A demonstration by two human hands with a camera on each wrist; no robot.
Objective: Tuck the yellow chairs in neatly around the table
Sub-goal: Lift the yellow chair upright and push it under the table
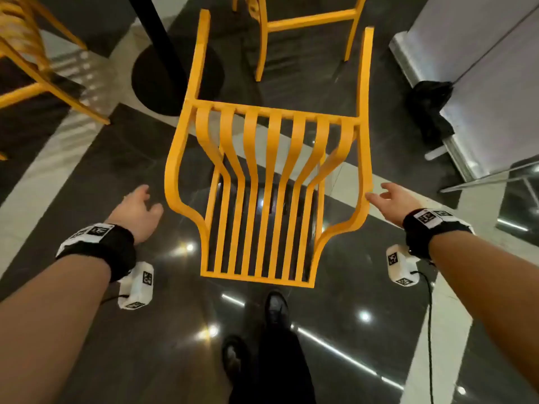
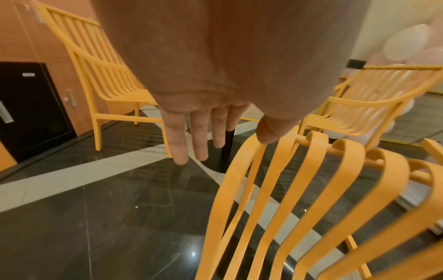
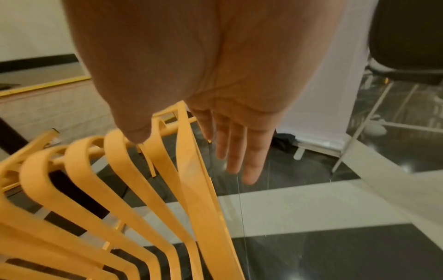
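A yellow slatted chair [image 1: 262, 182] stands right in front of me, its back towards me and its seat pointing at the black table pedestal [image 1: 175, 68]. My left hand [image 1: 151, 198] hovers open a short way off the left edge of the backrest, touching nothing. My right hand [image 1: 379, 193] is open too, its fingertips at the right edge of the backrest. In the left wrist view the left hand [image 2: 227, 132] has straight fingers beside the chair's slats [image 2: 299, 189]. In the right wrist view the right hand [image 3: 187, 140] reaches along the outermost slat [image 3: 199, 189]; contact is unclear.
A second yellow chair [image 1: 29, 68] stands at the far left and a third [image 1: 306, 21] beyond the pedestal. A white panel on a metal frame [image 1: 466, 83] and a black bundle [image 1: 431, 106] are at the right. My black shoes [image 1: 274, 310] are just behind the chair.
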